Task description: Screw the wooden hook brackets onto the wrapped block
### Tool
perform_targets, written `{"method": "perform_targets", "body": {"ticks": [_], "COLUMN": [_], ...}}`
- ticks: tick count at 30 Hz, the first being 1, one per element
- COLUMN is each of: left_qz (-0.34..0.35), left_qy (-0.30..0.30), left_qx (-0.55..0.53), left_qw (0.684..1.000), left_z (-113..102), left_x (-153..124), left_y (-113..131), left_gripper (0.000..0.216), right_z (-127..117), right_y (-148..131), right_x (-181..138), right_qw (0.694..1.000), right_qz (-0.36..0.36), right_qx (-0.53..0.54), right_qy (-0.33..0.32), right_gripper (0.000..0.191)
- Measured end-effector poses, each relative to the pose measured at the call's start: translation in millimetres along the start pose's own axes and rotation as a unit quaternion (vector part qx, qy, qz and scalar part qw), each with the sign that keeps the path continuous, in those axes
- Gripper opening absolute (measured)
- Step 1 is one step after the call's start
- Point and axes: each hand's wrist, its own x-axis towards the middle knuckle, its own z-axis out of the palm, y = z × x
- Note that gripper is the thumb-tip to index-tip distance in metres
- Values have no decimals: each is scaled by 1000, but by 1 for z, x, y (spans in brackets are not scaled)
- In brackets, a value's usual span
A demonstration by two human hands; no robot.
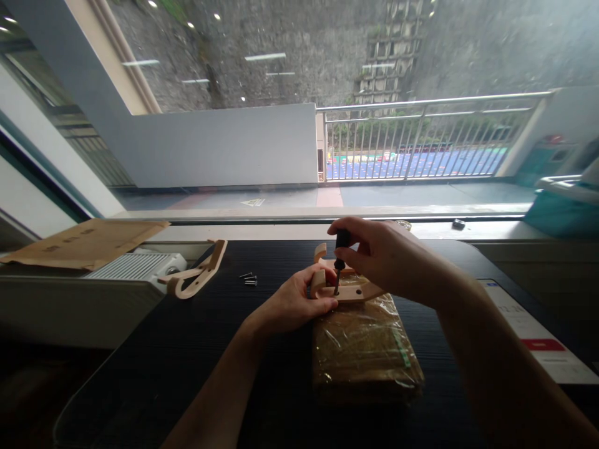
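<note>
My right hand (369, 249) grips the black handle of a screwdriver (343, 242) from above, holding it nearly upright. Its metal shaft runs down to a hole in a pale wooden piece with a curved end (349, 294). My left hand (299, 293) is closed on the left end of that piece, thumb along its near side. The wood rests on a tape-wrapped brown package (360, 349). Another pale curved end (321, 252) shows just behind. Whether a screw sits under the screwdriver tip is too small to tell.
Several screws (250, 280) lie on the black table (206, 355), left of my hands. A similar wooden bracket (199, 274) stands by the table's left edge. Paper with a red band (538, 337) lies at right. A brown envelope (84, 243) and a window sill (243, 231) are behind.
</note>
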Motion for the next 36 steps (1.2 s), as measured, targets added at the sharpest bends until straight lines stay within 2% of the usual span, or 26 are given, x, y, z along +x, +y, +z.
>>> {"method": "perform_targets", "body": {"ticks": [4, 8, 12, 17, 27, 36], "left_qz": [19, 12, 9, 18, -13, 2], "left_qy": [-1, 5, 6, 7, -2, -3], "left_qx": [10, 15, 25, 14, -14, -17], "left_qw": [1000, 1000, 1000, 1000, 1000, 1000], "left_z": [0, 0, 0, 0, 1, 1], "left_x": [0, 1, 1, 1, 1, 2], "left_y": [1, 0, 0, 0, -6, -6], "left_gripper": [25, 28, 27, 27, 33, 31], "right_z": [1, 0, -5, -7, -5, 4], "right_y": [2, 4, 2, -3, -5, -2], "right_x": [3, 3, 0, -2, 0, 2], "right_qw": [1000, 999, 1000, 997, 1000, 999], "right_qz": [9, 22, 12, -16, -12, -15], "right_qx": [-21, -24, 19, 57, -13, -17], "right_qy": [14, 13, -9, -52, 1, 25], "right_gripper": [22, 25, 32, 26, 22, 25]}}
